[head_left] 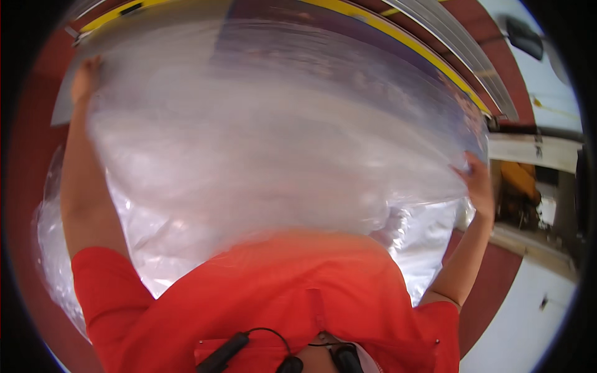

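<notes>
A wide, clear plastic sheet (249,143) spreads across the work surface in front of me, smeared by motion in its middle. Its near part hangs in shiny folds by my body. With my arm stretched far forward, my left hand (86,79) is closed at the sheet's far left edge, its fingers blurred. At the right edge, nearer to me, my right hand (480,185) grips the sheet with thumb and fingers. Under the film at the far right lies a dark bluish-purple panel (273,37).
A yellow strip (398,34) runs along the far edge, with metal rails (460,53) beyond. To the right stand a pale frame (535,149) and an orange machine part (517,180). The floor (491,273) is red and white. Loose film (53,230) hangs at the left.
</notes>
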